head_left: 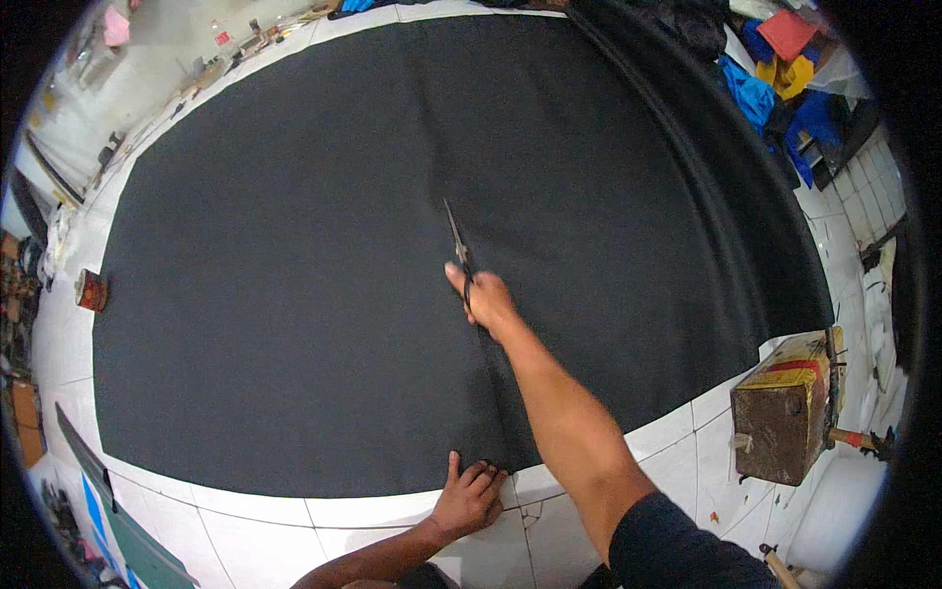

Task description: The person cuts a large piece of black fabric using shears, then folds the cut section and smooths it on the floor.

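Observation:
A large sheet of black fabric (pixel 285 265) lies spread over the floor. My right hand (pixel 489 297) is closed round the handles of a pair of scissors (pixel 455 232) above the middle of the sheet. The blades point away from me along a faint crease that runs from near to far. Closer in, my left hand (pixel 469 501) rests on the fabric's near edge with the thumb held apart and the fingers lying on the cloth. Whether the blades touch the fabric is hard to see.
White floor tiles (pixel 265 530) border the fabric. A worn cardboard box (pixel 782 422) stands at the near right corner, and a small tin (pixel 91 292) sits by the left edge. Coloured cloths (pixel 751 93) are heaped at the far right, beside a raised fold (pixel 687 128) of the black fabric.

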`<state>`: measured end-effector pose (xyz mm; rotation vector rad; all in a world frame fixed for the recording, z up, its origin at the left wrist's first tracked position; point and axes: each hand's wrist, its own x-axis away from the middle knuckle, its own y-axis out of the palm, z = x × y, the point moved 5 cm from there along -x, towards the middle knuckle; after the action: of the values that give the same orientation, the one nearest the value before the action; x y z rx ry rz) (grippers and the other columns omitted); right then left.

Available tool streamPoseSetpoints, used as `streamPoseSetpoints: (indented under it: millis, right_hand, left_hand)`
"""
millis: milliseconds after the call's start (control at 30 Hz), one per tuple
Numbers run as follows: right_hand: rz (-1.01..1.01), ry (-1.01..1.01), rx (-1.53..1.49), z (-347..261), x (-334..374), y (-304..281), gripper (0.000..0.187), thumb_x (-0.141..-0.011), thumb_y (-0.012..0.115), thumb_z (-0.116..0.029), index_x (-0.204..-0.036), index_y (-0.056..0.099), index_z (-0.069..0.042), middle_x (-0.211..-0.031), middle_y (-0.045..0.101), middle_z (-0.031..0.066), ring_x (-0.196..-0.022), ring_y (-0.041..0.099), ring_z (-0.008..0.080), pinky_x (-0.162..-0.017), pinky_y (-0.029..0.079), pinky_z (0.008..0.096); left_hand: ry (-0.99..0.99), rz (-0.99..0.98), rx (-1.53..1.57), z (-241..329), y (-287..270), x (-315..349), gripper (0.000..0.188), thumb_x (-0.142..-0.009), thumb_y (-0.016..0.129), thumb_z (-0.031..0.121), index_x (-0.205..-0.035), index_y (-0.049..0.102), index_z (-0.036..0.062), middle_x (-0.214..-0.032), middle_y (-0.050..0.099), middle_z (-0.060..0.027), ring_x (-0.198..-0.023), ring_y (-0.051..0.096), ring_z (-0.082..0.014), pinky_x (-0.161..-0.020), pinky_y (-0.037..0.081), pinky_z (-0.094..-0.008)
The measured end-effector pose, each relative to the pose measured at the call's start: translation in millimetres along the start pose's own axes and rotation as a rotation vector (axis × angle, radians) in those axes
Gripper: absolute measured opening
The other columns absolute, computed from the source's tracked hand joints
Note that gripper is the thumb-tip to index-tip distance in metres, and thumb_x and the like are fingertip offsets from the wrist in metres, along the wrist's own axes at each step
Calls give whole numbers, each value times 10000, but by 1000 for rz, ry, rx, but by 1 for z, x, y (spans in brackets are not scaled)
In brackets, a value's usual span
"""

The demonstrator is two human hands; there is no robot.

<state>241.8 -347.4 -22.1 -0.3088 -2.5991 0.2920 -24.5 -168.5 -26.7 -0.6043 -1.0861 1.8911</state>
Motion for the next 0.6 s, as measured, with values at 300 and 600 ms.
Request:
streamPoseSetpoints:
  millis: [300, 600]
  right_hand:
    - [15, 11, 0, -14, -54, -6, 555, -854, 607, -589, -643, 485, -90, -543, 503, 16, -429, 455, 106, -443, 375, 278]
    - [15, 40, 36, -24, -54, -3, 577, -844, 605, -609, -684, 540, -59, -524, 528, 42, -466, 508, 132, -494, 408, 312]
  left_hand:
    - [-187, -135, 183, -5, -50, -34, 570, -758, 670, 343, -1259, 579, 85, -1097, 602, -160, -1080, 554, -344, -1001, 369, -577]
    - [-680, 435, -312, -228, -147, -215, 685, -902, 476, 483, -1448, 358, 86, -1527, 229, -218, -1426, 172, -387, -1159, 104, -516]
